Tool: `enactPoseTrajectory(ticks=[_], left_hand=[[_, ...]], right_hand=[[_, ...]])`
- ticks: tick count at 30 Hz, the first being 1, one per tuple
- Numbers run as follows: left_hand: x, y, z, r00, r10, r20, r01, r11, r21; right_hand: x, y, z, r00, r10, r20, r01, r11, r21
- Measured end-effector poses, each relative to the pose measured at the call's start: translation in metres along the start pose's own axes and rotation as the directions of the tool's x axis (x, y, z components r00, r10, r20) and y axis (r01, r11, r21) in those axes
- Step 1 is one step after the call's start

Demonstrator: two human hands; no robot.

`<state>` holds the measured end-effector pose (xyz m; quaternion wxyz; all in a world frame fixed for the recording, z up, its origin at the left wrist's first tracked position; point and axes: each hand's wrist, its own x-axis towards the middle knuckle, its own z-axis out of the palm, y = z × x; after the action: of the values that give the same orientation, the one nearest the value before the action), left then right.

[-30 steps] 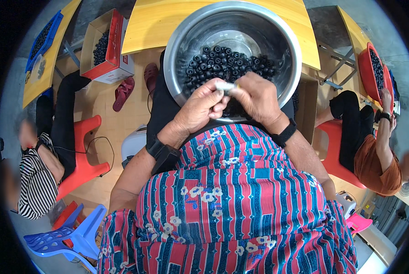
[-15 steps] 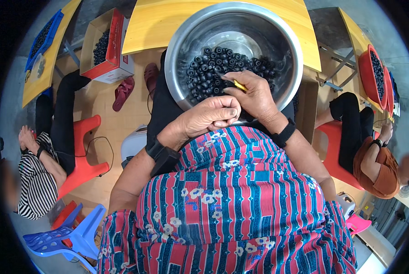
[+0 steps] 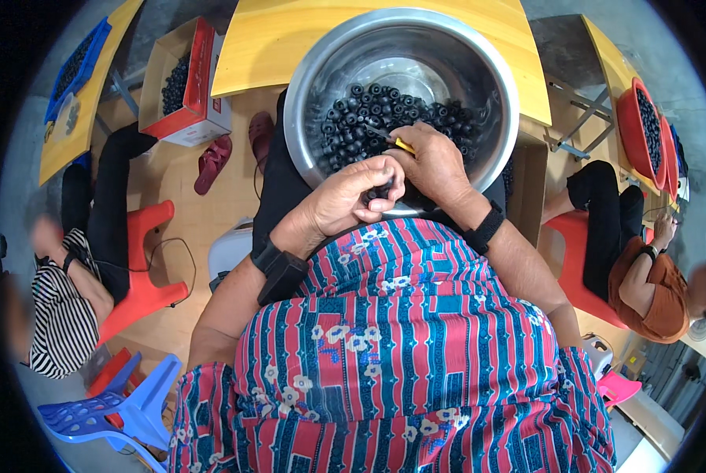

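A big steel bowl (image 3: 345, 55) sits in front of me, holding several small black ring-shaped parts (image 3: 361, 118). My left hand (image 3: 353, 201) is curled at the bowl's near rim, its fingers pinched around a few of the black parts. My right hand (image 3: 432, 162) rests inside the bowl over the heap and grips a thin tool with a yellow handle (image 3: 403, 144), its dark tip pointing left into the parts. Both wrists wear black bands. My striped, flowered top fills the lower middle of the view.
A yellow table (image 3: 250, 47) lies behind the bowl. At left are a cardboard box of black parts (image 3: 183, 83), a blue tray (image 3: 73, 67), red sandals, red and blue stools and a seated person in stripes. At right sit a person in orange and red tubs (image 3: 645, 126).
My left hand drew back from the bowl to its near rim with parts in its fingers. My right hand shifted over the heap and the yellow-handled tool came into sight.
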<state>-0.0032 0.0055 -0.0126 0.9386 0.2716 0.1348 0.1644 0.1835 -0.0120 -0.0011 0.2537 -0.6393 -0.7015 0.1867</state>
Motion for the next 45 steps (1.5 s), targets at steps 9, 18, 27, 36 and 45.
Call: enactPoseTrajectory(ticks=[9, 18, 27, 36, 45], left_hand=[[0.002, 0.002, -0.001, 1.0, 0.0, -0.012, -0.002, 0.976, -0.216], [0.001, 0.001, -0.004, 0.996, 0.069, -0.053, -0.08, 0.963, -0.259], [0.002, -0.003, -0.004, 0.973, 0.188, -0.136, -0.217, 0.944, -0.248], [0.004, -0.004, 0.003, 0.964, 0.199, -0.176, -0.194, 0.98, 0.045], [0.005, -0.005, 0.002, 0.957, 0.198, -0.212, -0.198, 0.98, 0.022]], right_hand=[[-0.001, 0.002, 0.002, 1.0, -0.012, -0.007, 0.012, 0.998, -0.067], [0.001, 0.009, 0.003, 0.999, -0.035, -0.01, 0.035, 0.999, 0.014], [-0.01, -0.006, -0.027, 0.972, 0.236, 0.019, -0.176, 0.667, 0.724], [-0.013, -0.016, -0.025, 0.998, 0.048, 0.052, -0.07, 0.7, 0.711], [-0.01, -0.017, -0.025, 0.996, -0.087, 0.016, 0.06, 0.795, 0.603]])
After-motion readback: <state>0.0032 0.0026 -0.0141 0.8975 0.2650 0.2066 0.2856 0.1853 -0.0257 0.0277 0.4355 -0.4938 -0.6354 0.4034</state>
